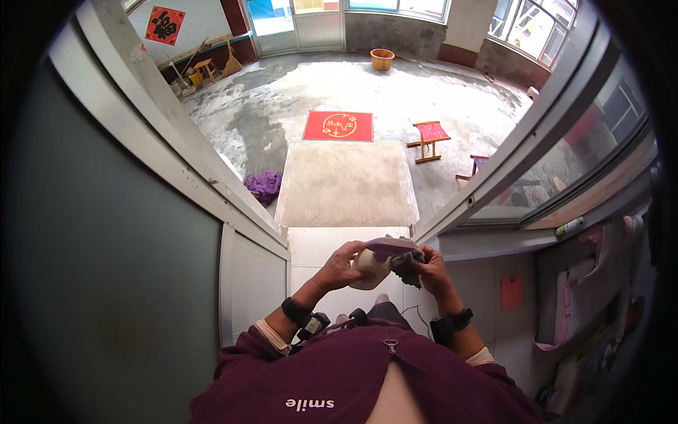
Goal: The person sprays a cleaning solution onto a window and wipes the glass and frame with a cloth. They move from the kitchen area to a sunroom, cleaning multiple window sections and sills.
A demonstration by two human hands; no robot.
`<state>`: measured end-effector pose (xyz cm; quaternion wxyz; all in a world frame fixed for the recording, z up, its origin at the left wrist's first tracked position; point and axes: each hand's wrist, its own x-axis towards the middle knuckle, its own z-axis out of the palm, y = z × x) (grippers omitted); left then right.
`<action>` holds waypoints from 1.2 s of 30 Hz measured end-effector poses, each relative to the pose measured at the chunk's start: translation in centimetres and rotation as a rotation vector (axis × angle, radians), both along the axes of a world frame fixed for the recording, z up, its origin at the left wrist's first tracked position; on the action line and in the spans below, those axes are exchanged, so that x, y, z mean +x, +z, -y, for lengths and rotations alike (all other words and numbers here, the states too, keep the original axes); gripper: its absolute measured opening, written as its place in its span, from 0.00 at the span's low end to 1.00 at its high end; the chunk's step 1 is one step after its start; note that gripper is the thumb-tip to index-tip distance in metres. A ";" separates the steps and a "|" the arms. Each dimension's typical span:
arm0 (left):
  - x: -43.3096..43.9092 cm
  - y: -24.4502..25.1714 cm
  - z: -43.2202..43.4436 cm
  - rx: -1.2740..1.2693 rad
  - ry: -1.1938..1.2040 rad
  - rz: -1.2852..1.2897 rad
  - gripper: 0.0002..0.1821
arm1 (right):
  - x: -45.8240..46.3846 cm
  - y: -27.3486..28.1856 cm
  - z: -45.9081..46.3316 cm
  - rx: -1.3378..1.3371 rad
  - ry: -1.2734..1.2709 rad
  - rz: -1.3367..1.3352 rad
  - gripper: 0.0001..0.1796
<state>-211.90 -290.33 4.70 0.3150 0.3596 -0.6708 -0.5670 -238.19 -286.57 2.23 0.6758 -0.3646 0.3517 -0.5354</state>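
My left hand (343, 268) grips the side of a rounded off-white container (369, 274) with a mauve top part (391, 245). What kind of container it is I cannot tell. In my right hand (433, 269) is a crumpled dark grey cloth (407, 265), bunched against the right side of the mauve part. Both hands are raised in front of my body, above the white tiled floor at a doorway. The cloth hides part of the container's right side.
Door frames flank me, with a frosted door panel (254, 291) at left. Beyond the threshold are a concrete ramp (347, 185), a red mat (337, 126), a folding stool (431, 132), a purple mop head or yarn bundle (264, 185) and an orange-brown tub (382, 59).
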 end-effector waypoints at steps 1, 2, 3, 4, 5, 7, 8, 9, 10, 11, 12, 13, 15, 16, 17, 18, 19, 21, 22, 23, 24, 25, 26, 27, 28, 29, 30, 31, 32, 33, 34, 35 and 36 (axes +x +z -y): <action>-0.2 -0.1 1.1 -0.004 0.005 0.017 0.36 | -0.1 -0.2 1.0 0.000 -0.024 -0.031 0.10; -0.6 -0.1 2.5 -0.009 0.010 0.022 0.36 | -0.4 -0.2 2.3 -0.005 -0.036 -0.036 0.10; -0.7 -0.3 3.9 -0.015 0.019 0.026 0.36 | -0.5 -0.4 3.9 -0.026 -0.040 -0.017 0.10; -0.9 -0.6 5.4 -0.043 0.034 0.046 0.35 | -0.7 -0.6 5.5 -0.005 -0.021 -0.036 0.11; -1.2 -1.0 7.0 -0.065 0.050 0.069 0.35 | -1.1 -0.7 6.9 0.007 0.004 -0.028 0.11; -1.3 -1.4 9.5 -0.096 0.076 0.100 0.35 | -1.4 -1.0 10.2 0.003 0.048 -0.001 0.11; -1.4 -1.3 11.2 -0.110 0.085 0.109 0.35 | -1.2 -1.1 12.6 -0.020 0.063 0.019 0.11; -1.2 -1.0 12.4 -0.107 0.094 0.128 0.35 | -0.9 -1.0 14.4 -0.067 0.083 0.087 0.11; -1.0 -0.8 13.7 -0.130 0.100 0.132 0.34 | -1.2 -0.7 16.1 0.007 0.139 0.039 0.12; -0.8 -0.5 14.9 -0.131 0.113 0.142 0.34 | -1.0 -0.6 17.8 0.018 0.158 0.024 0.12; -0.5 -0.2 16.1 -0.131 0.134 0.145 0.33 | -0.8 -0.2 19.7 0.028 0.183 0.003 0.13; -0.4 0.2 17.4 -0.145 0.161 0.143 0.33 | -0.6 0.2 21.7 0.029 0.209 -0.023 0.13; -0.2 0.4 19.0 -0.071 0.241 0.078 0.32 | 0.0 0.6 24.9 0.018 0.245 -0.050 0.15; -0.1 0.6 19.9 -0.026 0.271 0.042 0.32 | 0.3 0.7 26.5 0.010 0.278 -0.047 0.15; 0.1 0.7 20.8 0.027 0.304 0.008 0.32 | 0.6 0.9 28.0 -0.005 0.310 -0.044 0.16; 0.3 0.8 21.5 0.051 0.331 0.022 0.33 | 1.1 1.0 29.3 0.013 0.324 -0.039 0.17; 0.8 1.0 22.2 0.040 0.340 0.054 0.33 | 1.7 1.0 30.4 0.015 0.339 -0.026 0.17; 2.0 1.0 24.1 -0.015 0.348 0.090 0.34 | 3.1 0.8 32.7 0.018 0.361 0.003 0.16; 2.7 0.9 25.3 -0.015 0.359 0.145 0.34 | 4.0 0.7 34.0 0.013 0.355 -0.001 0.16; 3.6 0.7 26.5 -0.046 0.368 0.169 0.35 | 4.9 0.4 35.2 0.011 0.348 -0.005 0.17; 4.3 0.4 27.7 -0.074 0.376 0.193 0.35 | 5.7 0.3 36.3 0.006 0.345 0.003 0.17; 5.0 0.1 29.0 -0.054 0.378 0.139 0.35 | 6.3 0.3 37.6 0.013 0.355 -0.013 0.17; 5.5 0.0 30.7 -0.042 0.378 0.084 0.36 | 6.8 0.6 39.1 0.007 0.366 -0.017 0.17; 6.2 0.2 32.6 0.019 0.386 0.073 0.37 | 7.4 1.1 40.8 -0.015 0.373 -0.014 0.17; 6.9 0.7 34.3 -0.033 0.354 0.077 0.37 | 8.0 1.7 42.3 0.006 0.352 -0.073 0.18; 7.4 1.0 36.1 -0.092 0.341 0.107 0.37 | 8.7 2.3 43.8 -0.012 0.306 -0.065 0.18; 7.7 1.5 37.8 -0.131 0.336 0.146 0.37 | 9.2 2.8 44.9 -0.025 0.264 -0.058 0.18; 7.9 1.8 39.6 -0.185 0.327 0.178 0.37 | 9.6 3.1 46.1 -0.036 0.216 -0.047 0.18; 8.0 2.1 41.4 -0.189 0.296 0.170 0.36 | 9.3 3.6 47.3 -0.041 0.244 -0.076 0.18; 8.1 2.3 42.7 -0.151 0.292 0.143 0.36 | 9.5 3.8 48.1 0.005 0.202 -0.096 0.19; 8.1 2.5 44.0 -0.134 0.281 0.118 0.36 | 9.6 3.8 48.9 0.000 0.192 -0.048 0.19; 8.0 2.6 45.2 -0.121 0.266 0.101 0.36 | 9.5 3.7 49.4 -0.002 0.174 0.003 0.19; 8.1 2.6 46.3 -0.150 0.232 0.130 0.36 | 9.4 3.4 49.7 0.007 0.157 0.023 0.19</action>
